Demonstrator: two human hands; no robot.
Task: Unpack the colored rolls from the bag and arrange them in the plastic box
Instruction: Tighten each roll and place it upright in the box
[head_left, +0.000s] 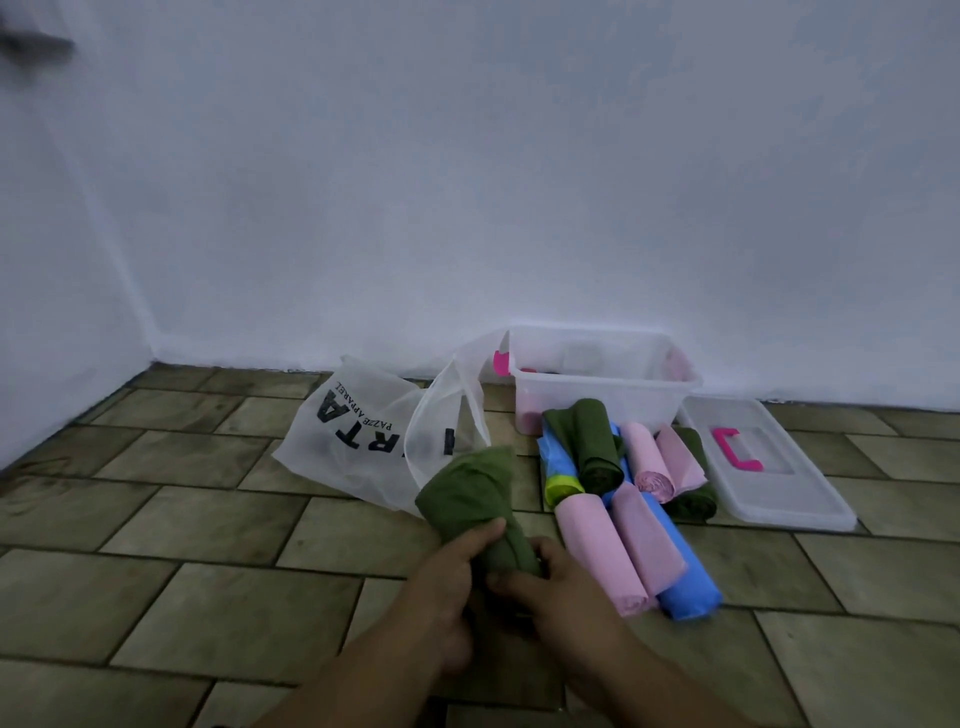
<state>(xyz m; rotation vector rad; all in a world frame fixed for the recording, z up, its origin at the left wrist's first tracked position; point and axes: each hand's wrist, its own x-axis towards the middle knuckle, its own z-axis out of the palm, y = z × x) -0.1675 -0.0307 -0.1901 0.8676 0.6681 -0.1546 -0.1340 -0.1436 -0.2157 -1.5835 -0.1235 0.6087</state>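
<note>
While both hands hold one green roll (470, 499), the job looks to be at the unpacking step. The left hand (447, 571) wraps its fingers and thumb round the near end of the roll. The right hand (561, 584) grips the same end from the other side. So both hands are grasping the roll, low in the middle of the view, at 6 o'clock. The far end of the roll points up to 12 o'clock, just in front of the bag's open mouth.

The bag (353, 431) is white and thin, with black letters. It lies on the floor (208, 519) at 11 o'clock from the hands. It looks flat, so I think it is nearly empty, but I cannot see right inside.

At 2 o'clock from the hands is a pile (628, 499) of rolls on the floor: pink, blue and green ones, all touching. Behind the pile, at 1 o'clock, stands the box (602, 382), close to the wall (467, 182). It is open, and something pink shows inside. Its lid (774, 483) lies flat on the floor, just to the right of the pile.

Next, I think, the green roll has to go to the right, onto the pile or into the box. It looks soft, so it could come loose. The hands should keep it tight, carry it over the pile, and lay it down flat before letting go.
</note>
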